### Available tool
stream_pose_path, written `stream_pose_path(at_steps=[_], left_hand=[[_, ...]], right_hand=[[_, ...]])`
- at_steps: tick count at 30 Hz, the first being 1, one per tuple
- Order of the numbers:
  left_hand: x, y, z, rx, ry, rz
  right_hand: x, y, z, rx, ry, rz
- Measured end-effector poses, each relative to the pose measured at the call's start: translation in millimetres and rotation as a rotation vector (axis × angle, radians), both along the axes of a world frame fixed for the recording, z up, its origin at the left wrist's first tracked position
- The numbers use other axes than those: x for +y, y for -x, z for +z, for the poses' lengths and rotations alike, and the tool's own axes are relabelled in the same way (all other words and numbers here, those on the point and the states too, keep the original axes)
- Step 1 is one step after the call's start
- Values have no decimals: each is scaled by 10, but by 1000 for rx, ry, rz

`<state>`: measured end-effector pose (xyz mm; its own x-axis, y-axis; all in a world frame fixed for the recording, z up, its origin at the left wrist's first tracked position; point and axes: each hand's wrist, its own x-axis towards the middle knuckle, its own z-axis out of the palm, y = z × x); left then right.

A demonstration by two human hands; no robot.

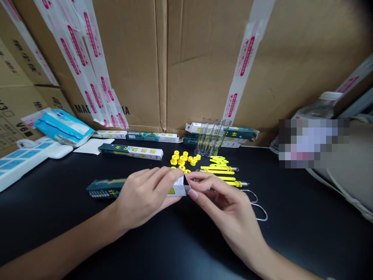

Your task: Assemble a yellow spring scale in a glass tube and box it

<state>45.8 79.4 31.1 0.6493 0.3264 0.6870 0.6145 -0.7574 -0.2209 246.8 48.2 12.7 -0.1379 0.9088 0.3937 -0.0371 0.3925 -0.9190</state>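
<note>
My left hand (148, 190) wraps over a long, narrow green-and-white cardboard box (103, 189), which lies level just above or on the black table. At the box's right end, the fingertips of my right hand (224, 202) pinch the white end flap, and a dark opening shows there. Whether anything is inside the box cannot be seen. Just behind my hands are several yellow plastic caps (182, 158). Yellow strips with metal springs and hooks (230, 182) lie behind my right hand, and curved metal wire hooks (261, 213) stick out to its right.
Clear plastic tubes (210, 136) stand behind the caps, before stacked boxes (244, 132). Another narrow box (131, 151) lies behind my left hand. A white power strip (26, 157) and blue tissue pack (64, 126) sit left; a bottle (319, 107) stands right. Large cartons (204, 58) wall the back.
</note>
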Motion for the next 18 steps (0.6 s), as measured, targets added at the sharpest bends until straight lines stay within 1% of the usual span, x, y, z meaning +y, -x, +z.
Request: stream_pose_path(at_steps=[3, 7, 10, 13, 18], left_hand=[[18, 7, -20, 13, 4, -1], [25, 1, -40, 21, 3, 3], [16, -12, -48, 17, 1, 4], [12, -27, -54, 27, -8, 13], [3, -71, -48, 33, -60, 20]], right_hand=[[2, -7, -16, -69, -49, -32], [-18, -13, -9, -150, -120, -141], [-33, -7, 12, -138, -71, -195], [-41, 8, 31, -136, 18, -239], [-54, 26, 75, -93, 144, -260]])
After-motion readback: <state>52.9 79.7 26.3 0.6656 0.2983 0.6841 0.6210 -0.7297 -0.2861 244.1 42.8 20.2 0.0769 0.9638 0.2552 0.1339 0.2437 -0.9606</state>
